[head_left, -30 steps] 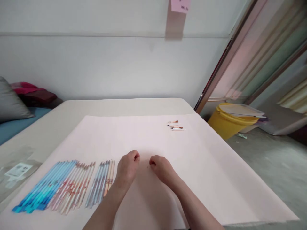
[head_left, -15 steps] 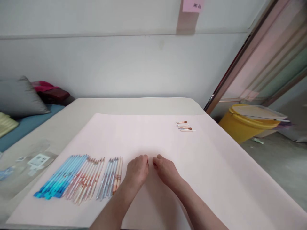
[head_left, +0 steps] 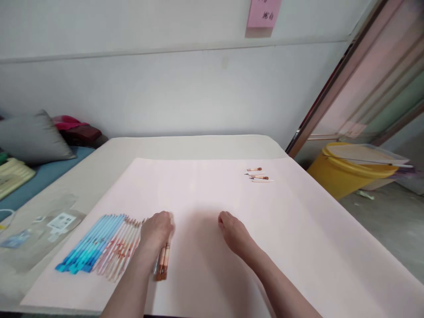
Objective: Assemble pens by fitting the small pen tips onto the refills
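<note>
nearest the camera, two bare forearms reach up from the lower edge onto a large pale pink sheet (head_left: 298, 229) that covers most of a beige table (head_left: 198, 143). the left hand (head_left: 155, 230) lies palm down on the right end of a row of pens (head_left: 109, 247), its fingers curled over their far ends. whether it pinches any pen or only presses on them cannot be told. from under its wrist the near ends of two orange pens (head_left: 163, 265) stick out toward the camera, side by side and touching. to the left of the hand the row runs on, first pink-and-white pens (head_left: 121, 249), then a tight band of blue pens (head_left: 84, 245), all laid parallel and slanting away to the right.

the right hand (head_left: 233, 233) rests on the bare sheet, well apart from the left, knuckles up and fingers curled under into a loose fist. nothing shows in it.

left of the sheet, on the table's beige edge, lies clear plastic packaging (head_left: 49, 223) with a white label.

farther up the sheet, toward its right far corner, sits a little cluster of small pen parts (head_left: 259, 174), some with brown tips.

beyond the table, a grey pillow (head_left: 33, 137) sits at the left, a yellow bucket (head_left: 344, 174) stands on the floor at the right, and a pink note (head_left: 263, 13) is stuck high on the white wall.
</note>
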The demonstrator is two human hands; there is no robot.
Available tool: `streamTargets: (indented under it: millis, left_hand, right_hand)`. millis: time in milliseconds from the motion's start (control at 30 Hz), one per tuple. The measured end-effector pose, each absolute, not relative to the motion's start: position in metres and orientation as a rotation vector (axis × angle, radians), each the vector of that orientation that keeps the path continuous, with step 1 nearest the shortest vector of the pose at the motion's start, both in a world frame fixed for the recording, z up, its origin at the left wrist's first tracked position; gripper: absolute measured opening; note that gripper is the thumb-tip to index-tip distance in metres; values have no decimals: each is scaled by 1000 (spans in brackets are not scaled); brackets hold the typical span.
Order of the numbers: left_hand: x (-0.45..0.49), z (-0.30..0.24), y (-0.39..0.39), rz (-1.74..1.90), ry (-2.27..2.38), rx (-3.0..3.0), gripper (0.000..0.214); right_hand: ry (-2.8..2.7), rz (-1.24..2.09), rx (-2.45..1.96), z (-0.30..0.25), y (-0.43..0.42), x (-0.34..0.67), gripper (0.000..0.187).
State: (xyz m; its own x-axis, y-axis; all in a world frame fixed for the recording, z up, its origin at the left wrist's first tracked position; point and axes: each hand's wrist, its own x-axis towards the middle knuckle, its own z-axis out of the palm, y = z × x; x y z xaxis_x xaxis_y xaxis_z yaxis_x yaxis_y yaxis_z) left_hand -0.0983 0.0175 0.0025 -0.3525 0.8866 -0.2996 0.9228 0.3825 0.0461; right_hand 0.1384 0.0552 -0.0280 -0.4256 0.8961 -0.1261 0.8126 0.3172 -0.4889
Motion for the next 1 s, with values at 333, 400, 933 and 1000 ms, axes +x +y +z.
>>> streamTargets:
  millis: [333,400,933,1000]
  left_hand:
    - [-86,4,20,-164,2288,1626,10]
    - [-81,2,19,-160,2253,1635,8]
    - [-24,1,26,564,1870,1479,14]
    - [-18,-2,26,626,1810,1412,15]
  right_hand:
    - [-1880,1201,-1505,-20,58,145,13]
    - [-1712,1355,-1433,-19,60,145,9]
    - [-781,1799,-1117,-22,76,156,21]
    - [-767,1770,-1130,-24,77,158,22]
